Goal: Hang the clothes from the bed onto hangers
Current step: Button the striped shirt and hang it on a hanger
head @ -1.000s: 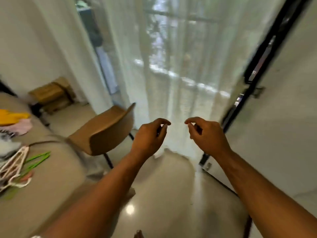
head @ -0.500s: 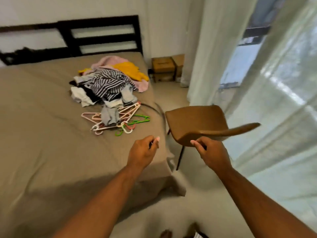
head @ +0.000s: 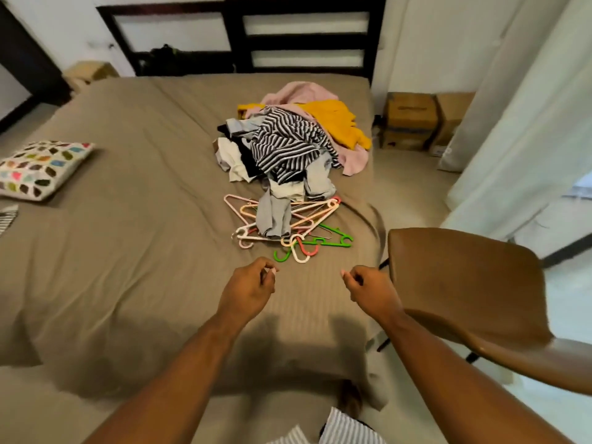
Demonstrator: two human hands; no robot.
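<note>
The left hand [head: 248,291] and right hand [head: 373,291] are held empty, fingers loosely curled, just short of the hangers [head: 330,243], seemingly readied for picking; clothes [head: 288,145] are heaped farther.

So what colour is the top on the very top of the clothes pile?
Black and white stripes: the striped top, seen in the head view.
</note>
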